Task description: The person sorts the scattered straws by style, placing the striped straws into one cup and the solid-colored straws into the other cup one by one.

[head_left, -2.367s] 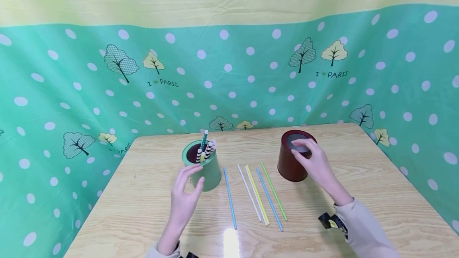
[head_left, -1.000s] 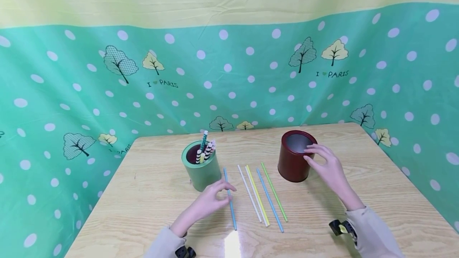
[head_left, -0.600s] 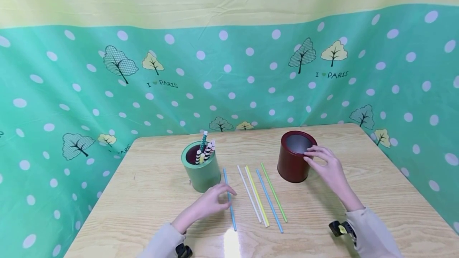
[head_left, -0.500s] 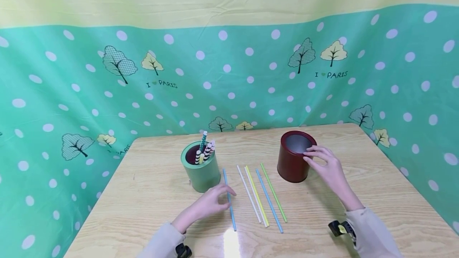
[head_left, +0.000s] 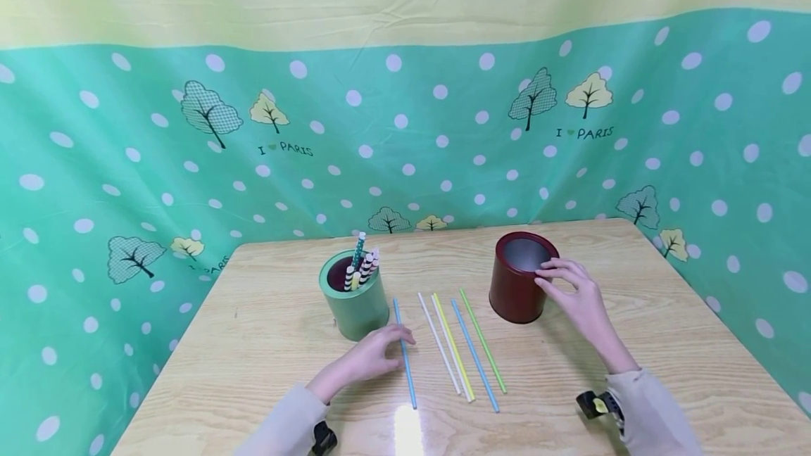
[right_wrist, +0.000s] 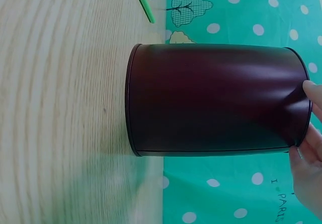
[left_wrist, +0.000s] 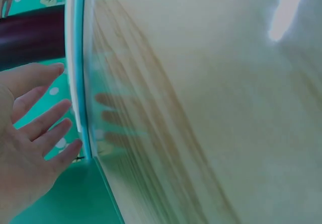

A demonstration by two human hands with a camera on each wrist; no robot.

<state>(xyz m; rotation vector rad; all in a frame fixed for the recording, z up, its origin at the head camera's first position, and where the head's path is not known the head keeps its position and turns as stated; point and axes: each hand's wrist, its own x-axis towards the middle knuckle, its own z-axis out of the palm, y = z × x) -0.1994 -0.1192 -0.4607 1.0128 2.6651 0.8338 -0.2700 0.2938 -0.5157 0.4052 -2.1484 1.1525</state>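
Left grip (head_left: 375,354) spread over straw (head_left: 409,380) nearest table (head_left: 241,364) left edge: likely light, pinch mid-length. Right grip (head_left: 579,301) pinches red can (head_left: 514,294) rim.

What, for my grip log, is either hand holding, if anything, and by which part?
The right hand holds the dark red can by its top rim; the left hand holds nothing.

There are two canisters (head_left: 361,312), six thin sticks (head_left: 474,355), two hands (head_left: 374,354) and one table (head_left: 253,343).
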